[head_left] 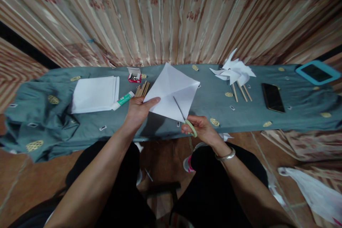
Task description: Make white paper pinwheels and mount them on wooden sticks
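Observation:
A creased square of white paper (171, 85) is held above the bench, its left corner pinched in my left hand (139, 110) with the thumb on top. My right hand (199, 127) grips scissors (190, 127) with pale green handles. One blade lies over the paper, running in from the lower right corner toward the middle. Just beyond my left hand lie several wooden sticks (143, 88) and a green and white glue stick (123, 100). Further back stands an open red box (134, 75) of small metal pieces.
At left lies a stack of white paper (94, 94). White paper pinwheels (235, 71) on sticks, a black phone (273, 97) and a blue-framed tablet (317, 72) are at right. A curtain (165, 17) hangs behind the cloth-covered bench (213, 110).

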A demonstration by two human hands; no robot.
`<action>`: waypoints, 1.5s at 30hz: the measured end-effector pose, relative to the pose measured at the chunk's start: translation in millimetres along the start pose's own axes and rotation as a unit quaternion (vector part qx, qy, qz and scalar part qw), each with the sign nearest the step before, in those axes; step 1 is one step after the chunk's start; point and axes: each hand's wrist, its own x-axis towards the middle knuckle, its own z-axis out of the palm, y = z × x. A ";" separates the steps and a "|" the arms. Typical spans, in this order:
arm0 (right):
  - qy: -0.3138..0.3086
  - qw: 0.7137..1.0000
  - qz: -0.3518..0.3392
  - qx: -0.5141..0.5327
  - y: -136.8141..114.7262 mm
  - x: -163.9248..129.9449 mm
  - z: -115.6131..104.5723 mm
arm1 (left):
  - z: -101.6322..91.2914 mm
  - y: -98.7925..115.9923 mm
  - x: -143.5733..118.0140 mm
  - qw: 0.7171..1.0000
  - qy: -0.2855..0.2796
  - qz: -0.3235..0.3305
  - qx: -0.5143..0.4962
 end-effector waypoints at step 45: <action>0.159 0.977 -0.111 -0.085 -6.4 5.3 -58.0 | -14.9 -11.8 2.1 0.969 -0.166 -0.064 0.172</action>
